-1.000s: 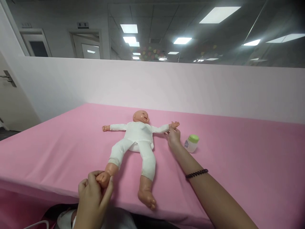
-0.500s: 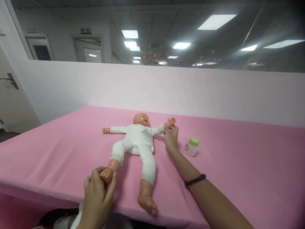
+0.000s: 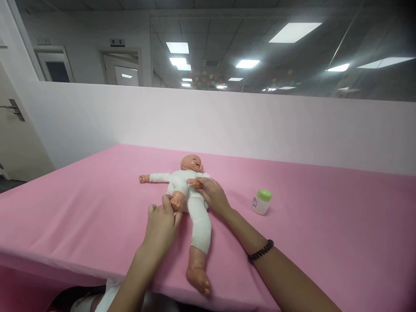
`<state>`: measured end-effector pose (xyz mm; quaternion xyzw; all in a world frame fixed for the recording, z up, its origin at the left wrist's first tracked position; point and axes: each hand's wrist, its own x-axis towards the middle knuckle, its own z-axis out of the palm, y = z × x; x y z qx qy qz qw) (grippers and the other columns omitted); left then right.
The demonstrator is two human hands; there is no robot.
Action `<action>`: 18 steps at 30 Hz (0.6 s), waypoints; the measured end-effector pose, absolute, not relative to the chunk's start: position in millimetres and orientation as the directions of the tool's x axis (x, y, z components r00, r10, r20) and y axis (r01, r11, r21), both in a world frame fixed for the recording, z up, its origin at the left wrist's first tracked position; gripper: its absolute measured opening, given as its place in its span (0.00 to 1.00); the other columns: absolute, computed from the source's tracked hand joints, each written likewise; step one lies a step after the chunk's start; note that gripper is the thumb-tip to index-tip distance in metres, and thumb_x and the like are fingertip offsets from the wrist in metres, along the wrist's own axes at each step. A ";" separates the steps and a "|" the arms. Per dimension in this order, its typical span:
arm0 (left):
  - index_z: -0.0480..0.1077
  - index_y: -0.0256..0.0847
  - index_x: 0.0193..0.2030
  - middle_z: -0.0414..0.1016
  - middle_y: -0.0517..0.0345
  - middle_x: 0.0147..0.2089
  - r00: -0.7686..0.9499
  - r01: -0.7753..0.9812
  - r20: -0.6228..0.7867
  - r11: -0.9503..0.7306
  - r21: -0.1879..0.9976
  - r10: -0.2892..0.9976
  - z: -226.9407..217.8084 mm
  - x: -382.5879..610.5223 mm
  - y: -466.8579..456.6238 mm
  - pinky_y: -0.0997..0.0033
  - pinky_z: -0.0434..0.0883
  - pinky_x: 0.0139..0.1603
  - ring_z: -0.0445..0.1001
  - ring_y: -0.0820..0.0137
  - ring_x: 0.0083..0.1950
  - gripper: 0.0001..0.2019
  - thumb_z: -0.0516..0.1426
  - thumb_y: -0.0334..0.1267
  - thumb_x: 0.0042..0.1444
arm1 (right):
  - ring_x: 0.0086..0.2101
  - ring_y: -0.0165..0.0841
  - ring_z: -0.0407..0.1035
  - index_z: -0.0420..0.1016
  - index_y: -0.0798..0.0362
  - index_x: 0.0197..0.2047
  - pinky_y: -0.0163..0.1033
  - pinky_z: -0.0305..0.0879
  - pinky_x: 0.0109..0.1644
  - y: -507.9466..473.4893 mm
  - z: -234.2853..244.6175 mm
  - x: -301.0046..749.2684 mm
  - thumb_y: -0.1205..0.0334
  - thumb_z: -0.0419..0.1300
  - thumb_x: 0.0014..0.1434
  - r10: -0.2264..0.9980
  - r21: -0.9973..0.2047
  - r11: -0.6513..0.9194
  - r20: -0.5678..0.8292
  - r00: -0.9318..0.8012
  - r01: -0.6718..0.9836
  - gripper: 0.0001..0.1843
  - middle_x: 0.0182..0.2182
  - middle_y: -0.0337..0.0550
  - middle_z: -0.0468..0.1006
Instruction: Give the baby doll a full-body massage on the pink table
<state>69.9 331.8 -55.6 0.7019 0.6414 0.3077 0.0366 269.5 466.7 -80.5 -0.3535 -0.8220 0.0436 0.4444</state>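
A baby doll with a white cloth body lies on its back on the pink sheet, head toward the wall. My left hand is closed on the doll's foot at the left, and that leg is bent up over the belly. With its fingers round the doll's hand, my right hand holds the arm on the right side folded across the chest. The doll's other arm stretches out to the left, and its other leg lies straight toward me. My right fingers partly hide the doll's torso.
A small jar with a green lid stands on the pink sheet, right of the doll. Behind the table rises a white wall with a window above. At the far left is a door with a metal handle.
My left hand has pushed the doll's leg up and away from me, bending it toward the belly. My right hand has brought the doll's outstretched arm left, across its chest.
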 end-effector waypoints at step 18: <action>0.60 0.45 0.43 0.77 0.50 0.39 -0.309 0.750 0.403 -0.039 0.660 0.862 -102.0 13.0 240.0 0.56 0.71 0.35 0.75 0.54 0.36 0.18 0.51 0.57 0.61 | 0.46 0.37 0.76 0.67 0.50 0.53 0.46 0.76 0.49 509.4 -87.6 315.5 0.59 0.60 0.59 0.802 -0.922 0.252 0.029 0.596 -0.295 0.19 0.50 0.49 0.76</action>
